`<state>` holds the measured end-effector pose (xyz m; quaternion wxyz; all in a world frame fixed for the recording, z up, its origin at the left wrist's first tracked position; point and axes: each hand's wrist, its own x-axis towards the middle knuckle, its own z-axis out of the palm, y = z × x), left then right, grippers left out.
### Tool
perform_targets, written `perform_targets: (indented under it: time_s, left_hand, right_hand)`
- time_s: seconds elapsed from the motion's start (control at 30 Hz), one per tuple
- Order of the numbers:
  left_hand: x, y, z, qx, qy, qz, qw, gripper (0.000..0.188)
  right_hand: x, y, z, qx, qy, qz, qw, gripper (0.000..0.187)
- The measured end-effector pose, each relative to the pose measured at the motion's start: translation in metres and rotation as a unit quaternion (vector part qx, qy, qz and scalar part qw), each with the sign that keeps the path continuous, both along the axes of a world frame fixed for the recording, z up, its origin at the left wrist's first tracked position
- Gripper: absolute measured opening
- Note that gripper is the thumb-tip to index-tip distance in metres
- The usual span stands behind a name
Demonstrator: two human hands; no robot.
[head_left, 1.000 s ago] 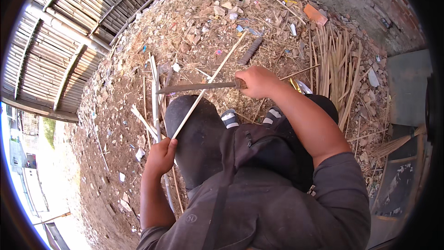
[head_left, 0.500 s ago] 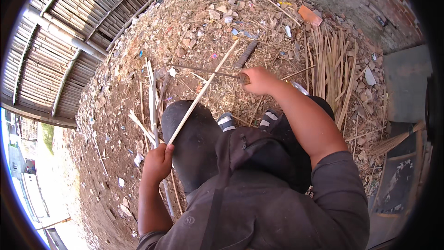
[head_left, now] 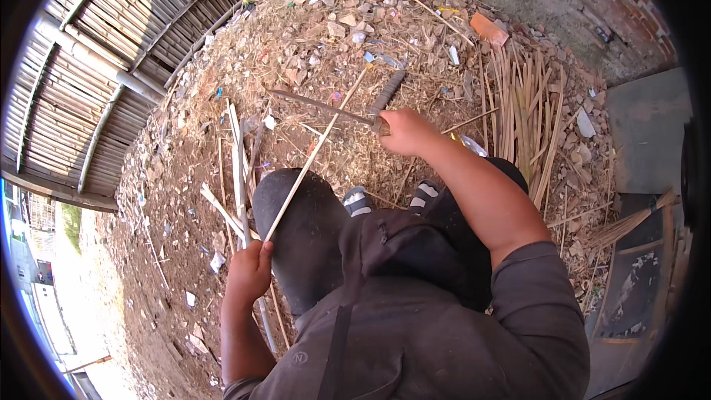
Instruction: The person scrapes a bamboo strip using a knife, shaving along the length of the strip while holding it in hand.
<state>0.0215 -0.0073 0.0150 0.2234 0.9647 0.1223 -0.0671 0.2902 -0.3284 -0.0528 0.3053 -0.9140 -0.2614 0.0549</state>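
One pale strip (head_left: 316, 150), near end pinched by the left hand (head_left: 249, 272), slants forward past the dark knee (head_left: 309, 211), crossed in view by a knife (head_left: 311, 103), handle (head_left: 381, 127) clenched in the right hand (head_left: 407, 133).

Dirt ground (head_left: 174, 263), strewn with dry straw (head_left: 374, 152) and rubble (head_left: 336, 30). Split strips (head_left: 522, 107) piled right, orange brick (head_left: 489, 29) just beyond. Dark ribbed rod (head_left: 389, 90) ahead, pale sticks (head_left: 238, 170) left.
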Motion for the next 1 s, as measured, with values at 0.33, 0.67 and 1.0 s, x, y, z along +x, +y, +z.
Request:
perform_targets:
  time_s: [0.33, 0.67, 1.0]
  left_hand:
    - [-0.002, 0.003, -0.007, -0.017, -0.006, 0.001, 1.0, 0.043]
    - [-0.003, 0.005, 0.005, -0.022, 0.016, 0.003, 1.0, 0.043]
    - [-0.002, -0.001, -0.005, -0.01, -0.002, 0.014, 1.0, 0.041]
  right_hand:
    - [-0.005, 0.003, 0.01, -0.056, -0.01, 0.036, 0.998, 0.031]
    - [-0.016, 0.002, 0.024, -0.099, -0.067, 0.08, 0.99, 0.029]
    - [-0.022, 0.02, 0.026, -0.103, -0.051, 0.153, 0.982, 0.021]
